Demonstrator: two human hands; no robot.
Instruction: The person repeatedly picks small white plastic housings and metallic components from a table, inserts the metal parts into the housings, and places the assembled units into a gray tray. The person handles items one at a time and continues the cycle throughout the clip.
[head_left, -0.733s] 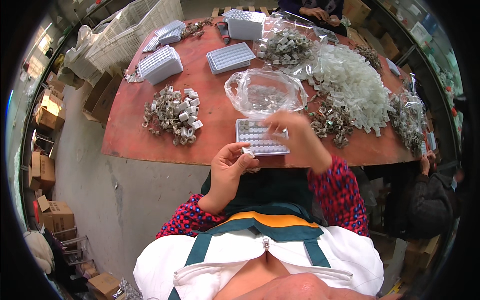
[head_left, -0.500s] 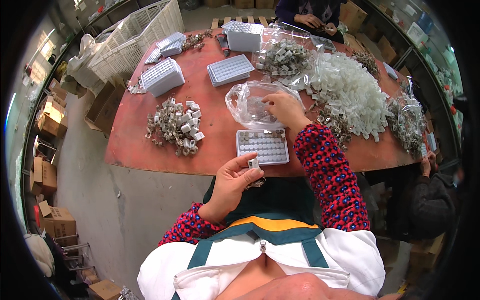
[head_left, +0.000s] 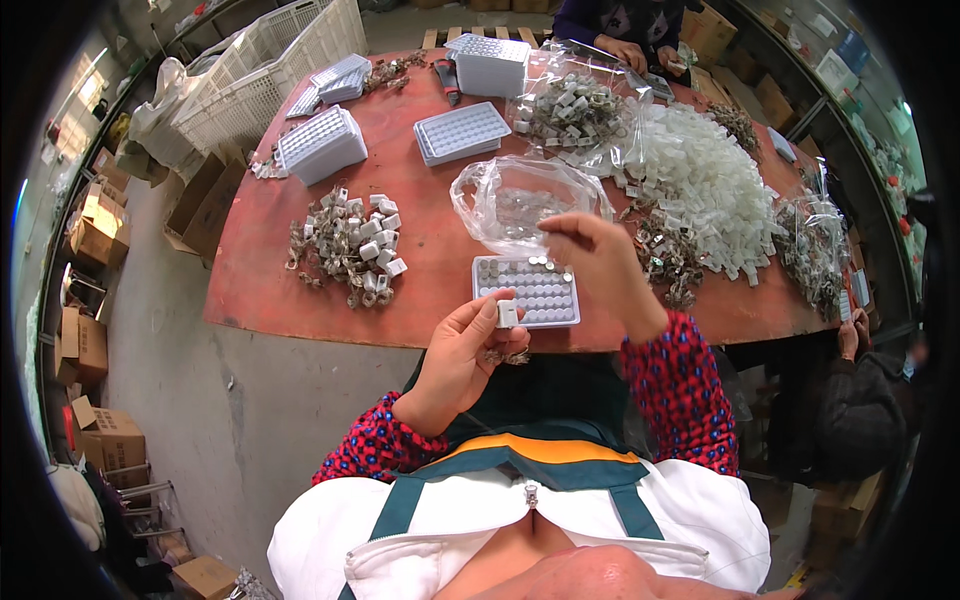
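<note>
Between thumb and fingertips, my left hand (head_left: 452, 356) grips a small white plastic casing (head_left: 507, 313), just off the tray's near left corner. Metal pieces (head_left: 516, 356) hang below those fingers. My right hand (head_left: 603, 262) is raised over the tray's right side with thumb and forefinger pinched together; whatever sits in the pinch is too small to make out. The white dimpled tray (head_left: 553, 323) lies at the table's near edge, with several round silvery discs (head_left: 490, 267) along its far row. Behind it lies an open clear plastic bag (head_left: 478, 212) with silvery discs inside.
White casings with metal parts (head_left: 350, 245) are heaped on the left of the red table (head_left: 430, 270). A large pile of translucent white pieces (head_left: 695, 185) covers the right. Stacked trays (head_left: 325, 145) stand farther back. Other people's hands (head_left: 625, 52) work at the far edge and right side.
My right hand has left the plastic bag and come back toward me and right, over the tray. In my left hand the white casing has turned slightly.
</note>
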